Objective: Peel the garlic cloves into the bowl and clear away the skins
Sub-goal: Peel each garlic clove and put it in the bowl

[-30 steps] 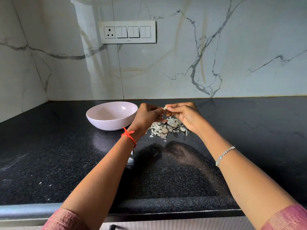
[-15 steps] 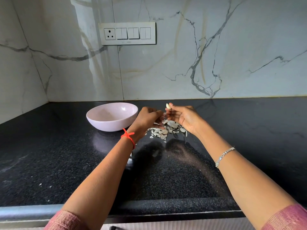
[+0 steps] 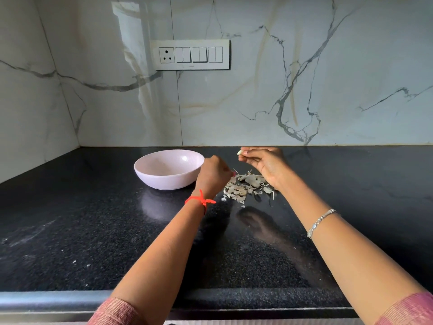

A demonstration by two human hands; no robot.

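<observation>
A pale pink bowl [image 3: 168,168] stands on the black counter, left of centre; its inside looks bare from here. My right hand [image 3: 266,164] is raised just right of the bowl and pinches a peeled white garlic clove [image 3: 239,152] at its fingertips. My left hand [image 3: 214,175] hovers low between the bowl and a pile of garlic skins [image 3: 246,186], fingers curled; a thin bit of skin shows at its fingertips. The skins lie scattered on the counter under and between both hands.
The black granite counter [image 3: 93,231] meets marble-look walls at the back and left, forming a corner. A white switch panel [image 3: 189,55] is on the back wall. The counter's front edge runs along the bottom of the view.
The hands have come apart. My right hand lifted the clove up and away, and my left hand dropped toward the skin pile.
</observation>
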